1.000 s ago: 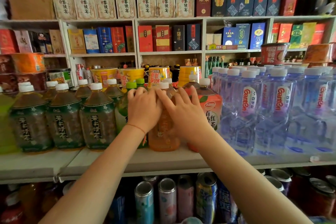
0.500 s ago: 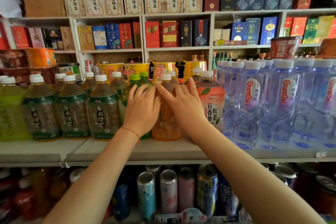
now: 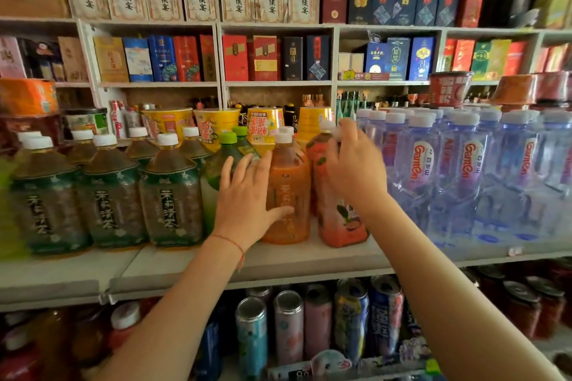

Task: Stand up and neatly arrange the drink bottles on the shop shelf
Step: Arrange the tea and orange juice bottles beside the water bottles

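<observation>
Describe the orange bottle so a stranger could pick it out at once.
Find the shelf with dark tea bottles left and water bottles right. Between them stands the orange bottle, white-capped, the left hand against it; it alone is plain orange.

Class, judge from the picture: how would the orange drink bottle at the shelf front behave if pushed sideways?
The orange bottle looks full, so probably heavy and steady. It is tall with a narrow neck, so a high push might tip it. Its smooth plastic would likely slide on the shelf.

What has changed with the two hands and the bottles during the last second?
The hands parted. The left hand now rests open against the orange bottle; the right hand moved right and up to the neck of the red tea bottle. The bottles stand about where they were.
</observation>
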